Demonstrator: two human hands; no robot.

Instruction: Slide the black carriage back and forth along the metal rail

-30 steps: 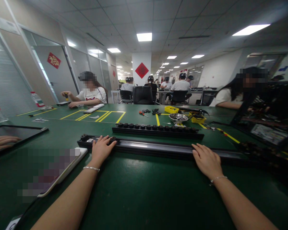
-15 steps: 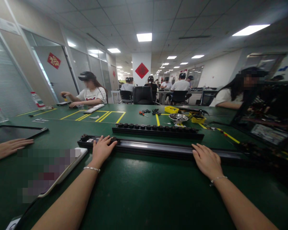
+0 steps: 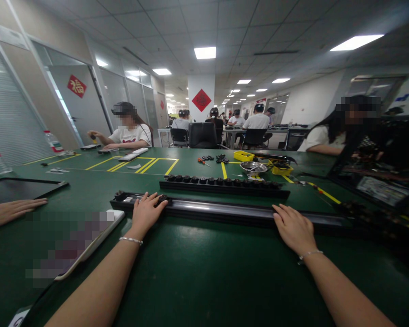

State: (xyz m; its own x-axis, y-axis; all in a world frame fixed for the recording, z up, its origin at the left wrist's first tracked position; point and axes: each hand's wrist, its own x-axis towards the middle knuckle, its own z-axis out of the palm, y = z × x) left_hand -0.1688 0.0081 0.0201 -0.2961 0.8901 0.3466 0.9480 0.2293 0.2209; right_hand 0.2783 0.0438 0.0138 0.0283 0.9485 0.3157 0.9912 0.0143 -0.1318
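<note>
A long black track rail with a shiny middle channel lies across the green table before me. My left hand rests over its left part, fingers outstretched and apart. Its thumb lies beside a small round black piece on the rail; whether it touches the piece is unclear. Farther right, my right hand lies flat on the rail's near edge, fingers extended. Another small black piece sits at the rail's left end. Behind, a shorter black rail carries a row of several similar round pieces.
A phone lies left of my arm. Another person's hand rests at far left by a dark tray. A metal bowl, yellow bins and a screwdriver stand farther back. Dark clutter fills the right.
My left hand has shifted very slightly to the right, and the small black piece by its thumb with it. My right hand and both rails look unchanged.
</note>
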